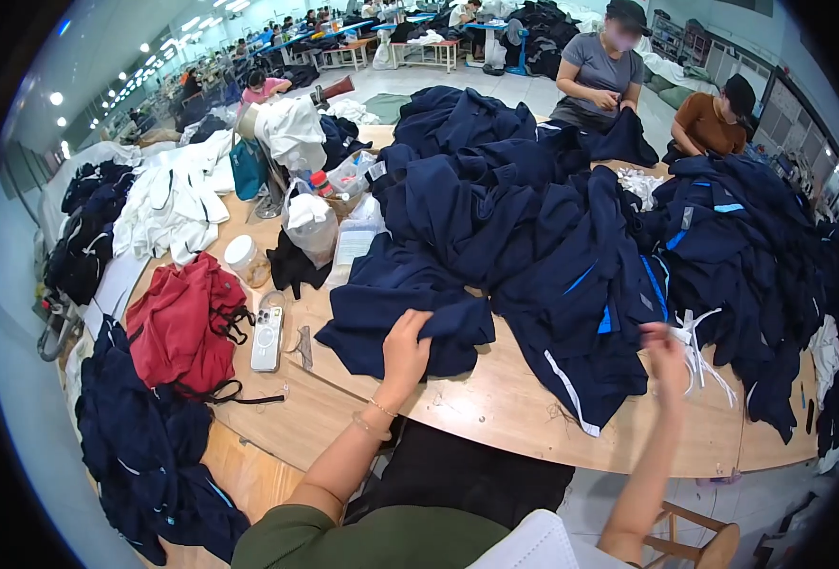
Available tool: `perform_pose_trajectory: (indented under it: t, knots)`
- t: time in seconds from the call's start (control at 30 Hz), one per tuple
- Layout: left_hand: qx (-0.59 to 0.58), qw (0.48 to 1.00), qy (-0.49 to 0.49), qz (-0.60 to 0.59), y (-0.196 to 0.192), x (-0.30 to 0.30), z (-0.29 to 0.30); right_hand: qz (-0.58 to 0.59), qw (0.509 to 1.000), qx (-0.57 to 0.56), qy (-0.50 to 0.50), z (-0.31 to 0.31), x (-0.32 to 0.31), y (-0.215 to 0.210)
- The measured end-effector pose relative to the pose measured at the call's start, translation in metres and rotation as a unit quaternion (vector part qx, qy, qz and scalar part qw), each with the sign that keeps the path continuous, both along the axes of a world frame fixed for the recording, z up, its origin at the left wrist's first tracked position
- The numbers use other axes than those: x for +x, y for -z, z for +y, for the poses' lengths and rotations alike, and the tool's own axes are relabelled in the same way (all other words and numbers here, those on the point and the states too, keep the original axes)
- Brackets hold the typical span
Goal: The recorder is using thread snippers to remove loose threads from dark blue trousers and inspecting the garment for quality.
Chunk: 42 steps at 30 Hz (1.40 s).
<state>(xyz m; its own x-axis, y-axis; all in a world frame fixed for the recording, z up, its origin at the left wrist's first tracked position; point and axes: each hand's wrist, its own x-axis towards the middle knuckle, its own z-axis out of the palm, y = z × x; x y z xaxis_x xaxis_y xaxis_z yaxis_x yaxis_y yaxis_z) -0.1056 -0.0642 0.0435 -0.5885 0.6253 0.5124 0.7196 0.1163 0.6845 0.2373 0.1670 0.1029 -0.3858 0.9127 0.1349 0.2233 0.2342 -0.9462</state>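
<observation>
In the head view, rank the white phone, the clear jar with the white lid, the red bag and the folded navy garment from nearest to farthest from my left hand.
From the left hand:
1. Folded navy garment, gripped under the fingers.
2. White phone, on the table to the left.
3. Clear jar and red bag, farther left; too close to call.

Navy garment (410,318): dark blue knit fabric, folded/bunched into a thick rumpled wad, lying on the near-left part of the wooden table's edge zone, left of the big heap. Its near-right corner is pinched up, the rest flat on the wood.

Navy garment pile (533,218): large heap of same dark blue pieces w/ light-blue stripes and white trim, spread centre to far, draped and tangled, one piece hanging toward the near edge w/ a white stripe showing.

White drawstrings (702,346): thin white cords, loose and dangling, at the right side of the heap, near edge.
</observation>
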Motion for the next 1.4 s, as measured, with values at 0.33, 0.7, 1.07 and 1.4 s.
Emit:
perform_pose_trajectory:
  t: [0.33,0.7,1.07,1.4]
  knots:
    - [0.159,0.941,0.292,-0.057,-0.123,0.072,0.017,0.328,0.939,-0.02,-0.096,-0.111,-0.138,-0.04]
    - [-0.083,0.981,0.165,-0.06,0.015,0.017,-0.004,0.02,0.974,-0.02,0.226,-0.006,0.04,0.101]
    - [-0.168,0.935,0.302,0.075,0.029,0.106,-0.027,-0.08,0.979,0.113,0.147,-0.142,0.029,0.079]
    - [-0.069,0.933,0.276,-0.219,0.012,0.049,0.019,-0.13,0.987,0.029,0.087,-0.167,0.059,0.087]
